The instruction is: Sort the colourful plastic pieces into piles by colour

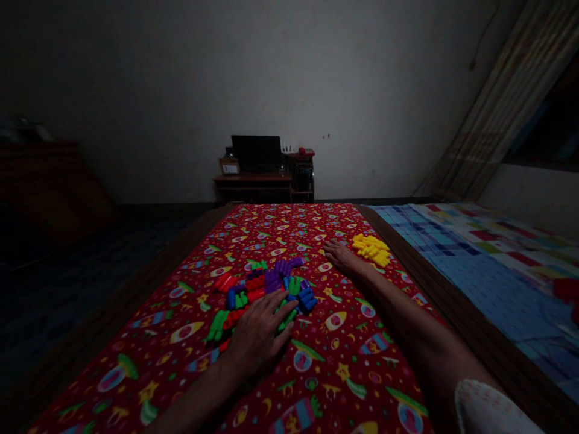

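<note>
My left hand [261, 322] lies palm down over the near side of a mixed pile of small plastic toy pieces, fingers apart. Beneath its fingers show some green pieces [287, 318]; whether it grips one is hidden, but none is seen held. Purple pieces [273, 280], blue pieces [307, 298], red pieces [256, 286] and more green pieces [218, 326] lie around it. My right hand [341, 256] rests on the cloth with its fingers stretched out, holding nothing visible. Just right of it sits a separate heap of yellow pieces [371, 248].
A red patterned cloth [335, 355] covers the long surface under both hands. Beyond its far end stands a small desk [253, 178] with a dark monitor [257, 152]. To the right lies blue checked bedding [420, 238], and a curtain [488, 114] hangs by the window. A wooden cabinet [49, 187] is at left.
</note>
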`<state>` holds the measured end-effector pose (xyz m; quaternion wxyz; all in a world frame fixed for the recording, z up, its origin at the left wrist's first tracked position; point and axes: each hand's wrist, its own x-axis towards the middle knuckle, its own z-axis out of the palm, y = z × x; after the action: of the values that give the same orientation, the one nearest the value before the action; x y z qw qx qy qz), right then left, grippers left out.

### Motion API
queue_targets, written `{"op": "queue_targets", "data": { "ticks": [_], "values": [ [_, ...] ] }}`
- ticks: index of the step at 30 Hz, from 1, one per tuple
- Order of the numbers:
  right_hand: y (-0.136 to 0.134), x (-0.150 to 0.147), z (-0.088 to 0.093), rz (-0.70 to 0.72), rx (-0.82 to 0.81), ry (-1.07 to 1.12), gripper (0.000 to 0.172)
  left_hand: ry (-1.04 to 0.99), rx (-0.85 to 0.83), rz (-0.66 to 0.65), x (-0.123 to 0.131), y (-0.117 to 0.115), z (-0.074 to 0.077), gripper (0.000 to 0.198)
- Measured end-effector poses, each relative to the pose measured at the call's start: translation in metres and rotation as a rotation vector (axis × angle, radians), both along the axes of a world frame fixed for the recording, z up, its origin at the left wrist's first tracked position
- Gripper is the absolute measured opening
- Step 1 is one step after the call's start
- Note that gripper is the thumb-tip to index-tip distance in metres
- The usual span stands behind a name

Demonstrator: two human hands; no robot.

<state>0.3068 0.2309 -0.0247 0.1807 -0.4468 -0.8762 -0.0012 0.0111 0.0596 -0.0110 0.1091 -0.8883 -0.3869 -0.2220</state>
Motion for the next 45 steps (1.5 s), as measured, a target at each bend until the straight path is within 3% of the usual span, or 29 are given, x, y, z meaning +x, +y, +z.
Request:
{"op": "queue_targets", "data": {
  "ticks": [3,7,9,12,18,20,22,27,29,36,45],
  "values": [
    [-0.007,-0.024,0.003,-0.024,0.039,0.105,0.032,0.004,0.002,-0.004,0.000,0.000,-0.001,0.033],
    [-0.021,-0.074,0.003,0.258,-0.019,0.164,0.037,0.012,0.004,0.003,0.000,0.000,-0.003,0.034],
    [-0.026,-0.092,0.003,0.270,-0.059,0.140,0.027,0.011,-0.005,0.007,0.000,0.000,-0.003,0.034],
    [-0.028,-0.095,0.005,0.100,-0.039,0.119,0.015,0.006,-0.016,0.007,0.000,0.001,-0.004,0.035],
    [-0.021,-0.050,0.011,-0.247,0.048,0.144,0.023,-0.001,-0.013,-0.006,0.000,0.000,-0.003,0.035],
    [-0.020,-0.048,0.014,-0.308,0.073,0.189,0.028,-0.006,-0.016,-0.008,0.000,0.000,-0.002,0.034],
    [-0.022,-0.059,0.016,-0.239,0.068,0.261,0.031,-0.008,-0.027,-0.005,0.001,-0.001,-0.001,0.034],
    [-0.036,-0.115,0.018,0.307,-0.085,0.274,0.038,-0.011,-0.039,-0.001,0.001,-0.002,0.001,0.034],
    [-0.040,-0.127,0.018,0.380,-0.147,0.225,0.033,-0.015,-0.038,0.004,0.001,-0.003,0.001,0.034],
    [-0.033,-0.102,0.022,0.057,-0.243,0.361,0.026,-0.007,-0.047,0.012,0.002,-0.003,0.002,0.034],
    [-0.013,-0.045,0.028,-0.236,-0.149,0.457,0.024,-0.008,-0.079,0.013,0.002,-0.004,0.002,0.035]
  ]
}}
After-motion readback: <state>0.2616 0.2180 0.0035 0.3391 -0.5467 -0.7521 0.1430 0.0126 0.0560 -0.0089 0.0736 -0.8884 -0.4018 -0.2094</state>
